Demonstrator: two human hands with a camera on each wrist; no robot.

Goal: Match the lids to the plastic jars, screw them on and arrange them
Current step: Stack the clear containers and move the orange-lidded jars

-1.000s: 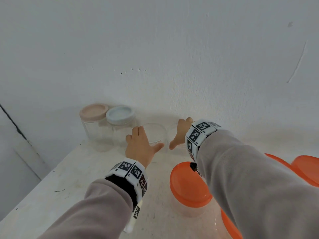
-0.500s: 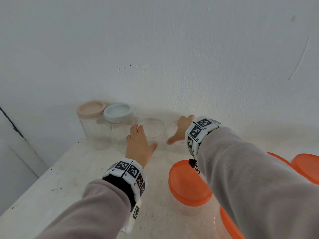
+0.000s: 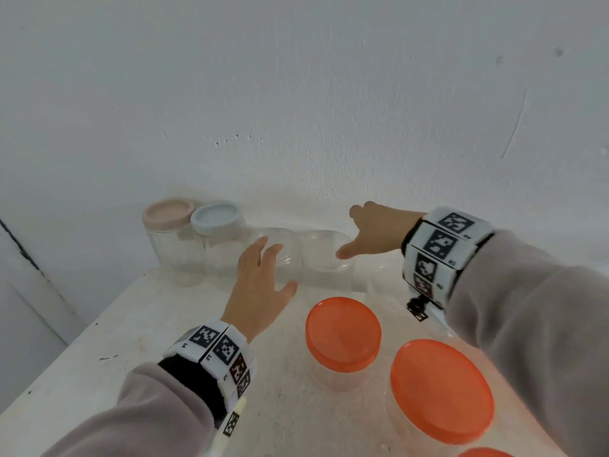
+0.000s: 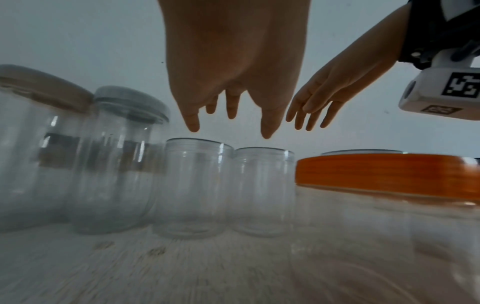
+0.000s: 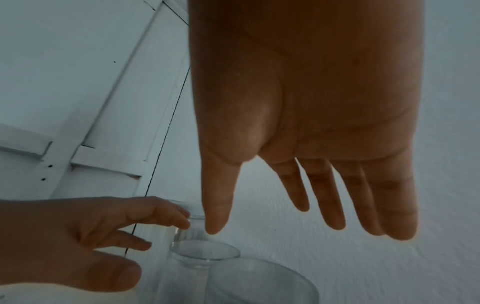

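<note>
Two small clear jars with clear lids, one (image 3: pixel 280 249) (image 4: pixel 194 185) to the left of the other (image 3: pixel 324 252) (image 4: pixel 262 189), stand in a row by the wall, right of a pink-lidded jar (image 3: pixel 168 214) and a blue-lidded jar (image 3: pixel 216 219). My left hand (image 3: pixel 278 263) (image 4: pixel 231 131) hovers open just in front of the left clear jar, fingers straight, holding nothing. Above the right clear jar's far side my right hand (image 3: pixel 356 232) (image 5: pixel 275 228) is spread open and empty. In the wrist views neither hand touches a jar.
Jars with orange lids stand nearer me, one (image 3: pixel 342 331) in the middle and a bigger one (image 3: pixel 441 390) to its right. A wide clear jar (image 5: pixel 259 281) sits under my right wrist. The white wall (image 3: pixel 329 94) closes the back; the table edge (image 3: pixel 66 351) runs along the left.
Both hands were against the two clear jars and slid them back beside the blue-lidded jar. They have since come off: the left drew back, the right lifted and moved right.
</note>
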